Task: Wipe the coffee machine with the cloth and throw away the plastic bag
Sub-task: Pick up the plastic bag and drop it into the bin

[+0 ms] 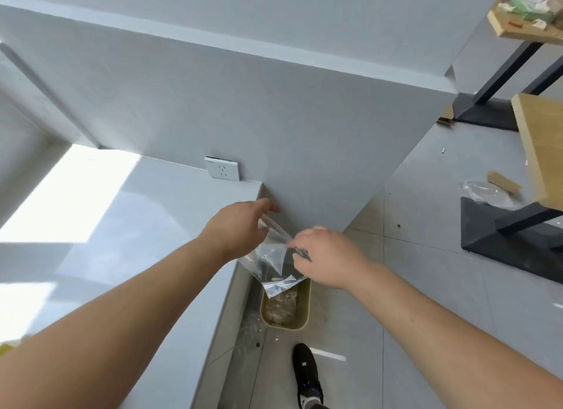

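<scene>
A clear plastic bag hangs in the air between my two hands, just past the end of the white counter. My left hand pinches its upper left corner. My right hand grips its right edge. Directly below the bag stands a small yellow-rimmed bin on the floor, with crumpled clear plastic inside. The coffee machine and the cloth are not in view.
A white socket sits on the grey wall behind the counter. My black shoe is on the tiled floor near the bin. To the right stand wooden tables with dark metal legs, and a plastic wrapper lies on the floor.
</scene>
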Motion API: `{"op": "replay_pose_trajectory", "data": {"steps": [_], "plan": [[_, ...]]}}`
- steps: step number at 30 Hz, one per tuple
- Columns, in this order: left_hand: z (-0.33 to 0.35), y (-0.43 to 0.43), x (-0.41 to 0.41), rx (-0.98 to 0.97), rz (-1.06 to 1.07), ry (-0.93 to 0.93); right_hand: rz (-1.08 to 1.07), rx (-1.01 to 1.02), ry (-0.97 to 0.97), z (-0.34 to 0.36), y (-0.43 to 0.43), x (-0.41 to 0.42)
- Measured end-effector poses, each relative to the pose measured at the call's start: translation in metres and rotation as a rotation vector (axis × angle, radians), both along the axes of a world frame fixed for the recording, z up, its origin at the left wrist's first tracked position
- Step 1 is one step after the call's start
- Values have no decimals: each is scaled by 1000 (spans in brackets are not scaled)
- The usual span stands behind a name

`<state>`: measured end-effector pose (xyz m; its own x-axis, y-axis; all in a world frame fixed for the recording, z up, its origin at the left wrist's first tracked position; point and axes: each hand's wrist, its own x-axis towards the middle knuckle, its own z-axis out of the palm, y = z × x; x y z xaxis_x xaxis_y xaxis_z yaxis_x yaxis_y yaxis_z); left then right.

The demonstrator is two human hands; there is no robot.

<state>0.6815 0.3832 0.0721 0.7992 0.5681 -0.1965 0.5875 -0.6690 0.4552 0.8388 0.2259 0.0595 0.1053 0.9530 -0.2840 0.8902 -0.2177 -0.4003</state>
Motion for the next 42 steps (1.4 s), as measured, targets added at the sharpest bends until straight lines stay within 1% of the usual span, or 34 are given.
{"op": "replay_pose_trajectory", "data": {"steps": [2, 6, 9, 14, 17, 20, 24, 29, 35, 42], "plan": [[-21, 3, -3, 16, 16, 44, -4, -21, -36, -12, 2, 1], [-68, 3, -19, 57, 70, 155, -84, -109, -85, -44, 2, 6], [-105, 2, -33, 108, 52, 254, -166, -214, -78, -78, -1, 5], [-153, -1, -47, 210, -3, 352, -212, -353, -33, -142, -5, -9], [-168, -3, -48, 302, -6, 322, -250, -415, 4, -178, 0, -18], [-179, -4, -50, 352, 21, 266, -284, -474, 25, -213, 8, -24], [-185, -3, -51, 361, 34, 216, -392, -547, 108, -257, 19, -30], [-188, -2, -53, 373, 31, 206, -496, -629, 195, -309, 23, -33], [-190, -2, -54, 378, 24, 204, -540, -667, 227, -356, 24, -33], [-190, -2, -55, 385, 28, 188, -513, -685, 216, -390, 27, -36]]}}
